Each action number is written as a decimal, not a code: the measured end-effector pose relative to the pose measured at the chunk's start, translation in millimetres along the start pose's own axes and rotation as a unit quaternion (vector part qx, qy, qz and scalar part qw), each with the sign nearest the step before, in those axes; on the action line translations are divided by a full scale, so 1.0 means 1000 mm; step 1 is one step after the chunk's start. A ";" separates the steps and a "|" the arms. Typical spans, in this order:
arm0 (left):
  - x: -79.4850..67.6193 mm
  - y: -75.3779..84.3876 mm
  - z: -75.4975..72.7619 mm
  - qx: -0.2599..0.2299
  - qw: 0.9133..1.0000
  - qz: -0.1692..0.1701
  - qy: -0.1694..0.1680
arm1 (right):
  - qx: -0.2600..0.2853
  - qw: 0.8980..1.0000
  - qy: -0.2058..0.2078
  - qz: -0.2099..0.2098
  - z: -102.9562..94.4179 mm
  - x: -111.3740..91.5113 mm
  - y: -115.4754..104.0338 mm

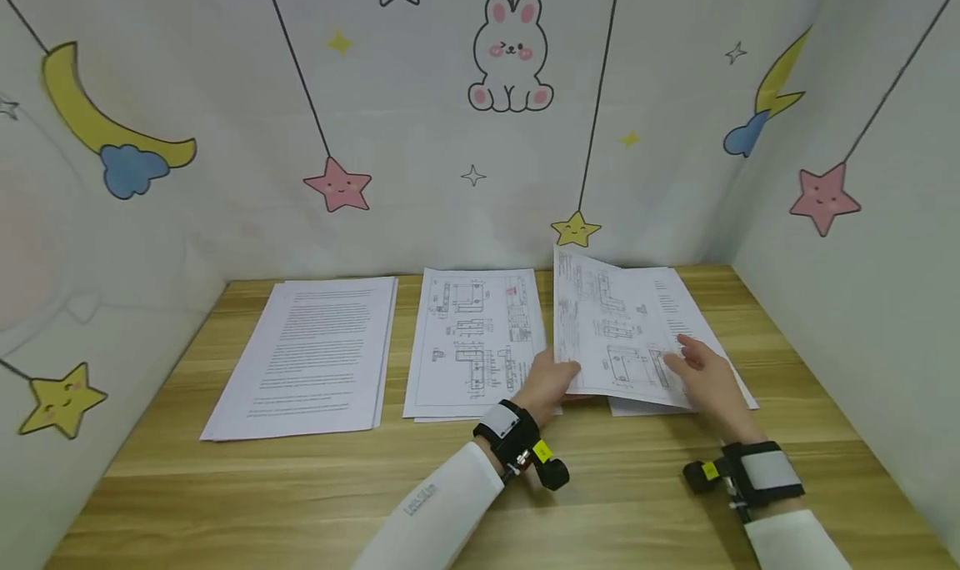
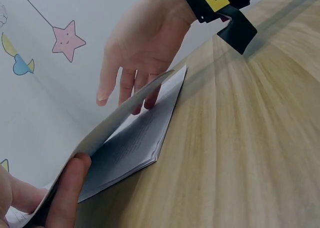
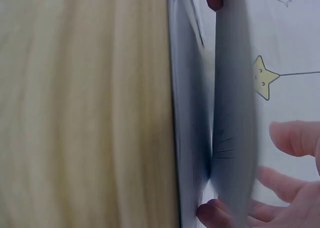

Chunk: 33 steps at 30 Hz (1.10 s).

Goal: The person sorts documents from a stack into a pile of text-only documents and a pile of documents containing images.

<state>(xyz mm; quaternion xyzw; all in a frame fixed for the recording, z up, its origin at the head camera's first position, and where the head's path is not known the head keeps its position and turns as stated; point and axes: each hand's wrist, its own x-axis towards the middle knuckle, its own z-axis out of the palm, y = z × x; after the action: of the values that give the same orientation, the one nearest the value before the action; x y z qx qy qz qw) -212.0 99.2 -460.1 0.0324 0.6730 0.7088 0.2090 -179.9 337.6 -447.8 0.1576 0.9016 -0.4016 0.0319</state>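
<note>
A sheet of technical drawings is raised and tilted above the right-hand stack of printed pages. My left hand pinches its lower left edge, thumb on the printed face and fingers beneath, as the left wrist view also shows. At the sheet's right edge is my right hand, fingers extended and thumb held apart. In the left wrist view, some fingertips of the right hand reach behind the sheet's edge, over the pages below. The right wrist view has the lifted sheet edge-on and blurred.
A second stack of drawings lies in the middle, just left of my left hand. Farther left is a stack of text pages. Everything lies on a wooden table, with a patterned curtain-like wall behind and at both sides.
</note>
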 end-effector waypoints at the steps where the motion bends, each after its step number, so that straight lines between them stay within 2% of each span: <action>1: -0.001 0.001 -0.003 -0.004 1.000 0.003 -0.005 | 0.019 1.000 0.000 0.009 -0.001 0.001 -0.001; 5: -0.008 0.010 -0.019 -0.011 1.000 0.014 -0.018 | 0.085 0.996 -0.004 0.026 0.001 0.002 -0.011; 10: -0.021 0.024 -0.044 -0.004 0.999 0.038 -0.023 | 0.138 0.990 0.006 -0.011 0.012 -0.004 -0.037; 14: -0.031 0.031 -0.070 0.008 0.998 0.056 -0.005 | 0.198 0.979 0.007 -0.050 0.027 -0.011 -0.062; 18: -0.039 0.034 -0.100 0.035 0.996 0.068 0.039 | 0.230 0.970 0.000 -0.080 0.048 -0.017 -0.082; 24: -0.053 0.027 -0.134 0.071 0.989 0.073 0.103 | 0.230 0.967 -0.026 -0.111 0.082 -0.018 -0.103; 29: -0.059 0.012 -0.154 0.095 0.985 0.050 0.136 | 0.178 0.976 -0.034 -0.123 0.109 -0.011 -0.109; 33: -0.061 0.001 -0.166 0.124 0.980 0.030 0.150 | 0.118 0.984 -0.056 -0.120 0.126 -0.005 -0.112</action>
<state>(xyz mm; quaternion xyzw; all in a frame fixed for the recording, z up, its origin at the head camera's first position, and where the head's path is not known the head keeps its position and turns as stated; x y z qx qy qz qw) -210.8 -77.4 -460.2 -0.0288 0.7779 0.6227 0.0790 -218.5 173.7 -452.0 0.0277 0.8571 -0.5142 0.0154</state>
